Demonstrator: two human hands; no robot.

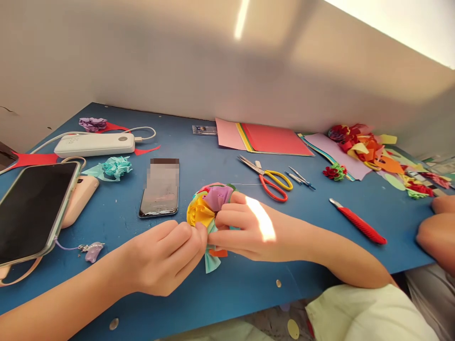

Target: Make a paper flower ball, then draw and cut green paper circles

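A ball of folded paper flowers (202,211) in yellow, purple, red and pale blue is held between my two hands, just above the blue table. My left hand (167,258) pinches its lower left side, fingertips against the yellow flower. On the other side, my right hand (254,228) has its fingers curled around the ball, covering much of it. Pale blue and orange paper ends stick out below the fingers. From the top of the ball a thin thread or wire (247,184) runs right, toward scissors (267,177) with red and yellow handles. Part of the fingertip contact is hidden.
Left lie a phone (159,189), a larger phone (33,213), a white power bank (94,144) and crumpled teal paper (115,168). Behind are coloured paper sheets (277,139). Right are a red-handled cutter (359,221), paper scraps (373,151) and another person's arm (439,237).
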